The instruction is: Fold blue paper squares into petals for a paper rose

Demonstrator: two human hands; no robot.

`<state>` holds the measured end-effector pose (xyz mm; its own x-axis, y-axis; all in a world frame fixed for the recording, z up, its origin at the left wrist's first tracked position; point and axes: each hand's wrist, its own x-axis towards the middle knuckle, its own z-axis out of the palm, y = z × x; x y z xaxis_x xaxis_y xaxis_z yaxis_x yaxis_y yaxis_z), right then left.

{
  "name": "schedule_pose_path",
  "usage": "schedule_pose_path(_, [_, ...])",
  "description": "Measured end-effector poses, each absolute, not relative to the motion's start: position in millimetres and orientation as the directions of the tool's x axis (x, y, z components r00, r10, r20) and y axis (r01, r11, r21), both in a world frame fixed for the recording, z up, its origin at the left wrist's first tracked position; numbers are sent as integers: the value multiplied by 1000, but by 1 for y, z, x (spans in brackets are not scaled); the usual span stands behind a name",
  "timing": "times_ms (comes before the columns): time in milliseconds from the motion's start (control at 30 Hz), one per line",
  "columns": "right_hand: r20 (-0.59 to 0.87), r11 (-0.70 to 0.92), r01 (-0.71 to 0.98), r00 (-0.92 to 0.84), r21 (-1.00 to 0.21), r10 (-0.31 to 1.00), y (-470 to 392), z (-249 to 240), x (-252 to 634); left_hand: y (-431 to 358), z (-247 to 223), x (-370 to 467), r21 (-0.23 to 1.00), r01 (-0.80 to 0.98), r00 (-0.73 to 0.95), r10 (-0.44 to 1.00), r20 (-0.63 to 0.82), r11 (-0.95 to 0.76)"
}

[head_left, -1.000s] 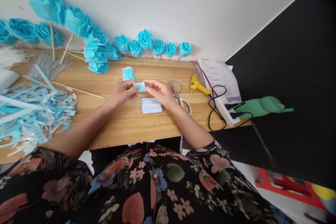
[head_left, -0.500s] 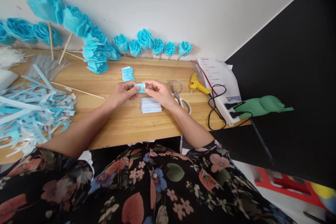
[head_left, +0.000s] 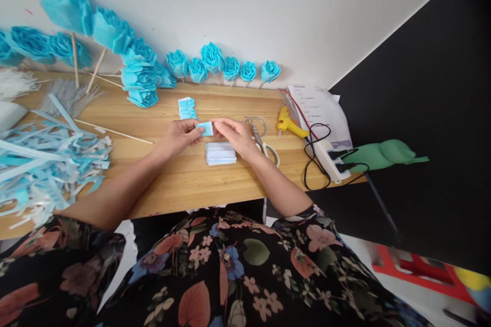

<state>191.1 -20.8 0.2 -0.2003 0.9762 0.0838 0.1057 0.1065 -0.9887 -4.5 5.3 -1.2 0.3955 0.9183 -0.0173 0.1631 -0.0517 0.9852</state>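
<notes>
Between the thumb and fingers of my left hand (head_left: 184,135) is a small folded piece of light blue fabric (head_left: 206,128), held just above the table. My right hand (head_left: 233,135) has its fingers bent together at the right edge of that piece, pinching at its border. Below the hands lies a stack of pale, pleated fabric pieces (head_left: 221,154). Behind them sits a small blue scalloped-edge piece (head_left: 186,108). Partly hidden by my right hand, a pair of scissors (head_left: 261,140) rests on the table.
Blue fabric roses (head_left: 211,57) on sticks line the wall. At left, cut strips (head_left: 49,163) heap up near a thin stick (head_left: 115,132). To the right are a yellow glue gun (head_left: 289,123), papers (head_left: 324,112), a power strip (head_left: 332,162) with cables and a green object (head_left: 383,155).
My right thumb has lifted off the face of the blue fabric piece, and the right fingers have shifted slightly right to its edge. The left hand keeps its pinch.
</notes>
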Motion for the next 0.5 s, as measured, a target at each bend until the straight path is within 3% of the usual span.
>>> schedule_pose_path(200, [65, 118, 234, -222, -965, 973, -21, 2, 191, 3, 0, -4, 975, 210, 405, 914, -22, -70])
schedule_pose_path(500, [67, 122, 270, -205, -955, 976, -21, 1, 191, 4, 6, -6, 995, 104, 408, 912, -36, -8])
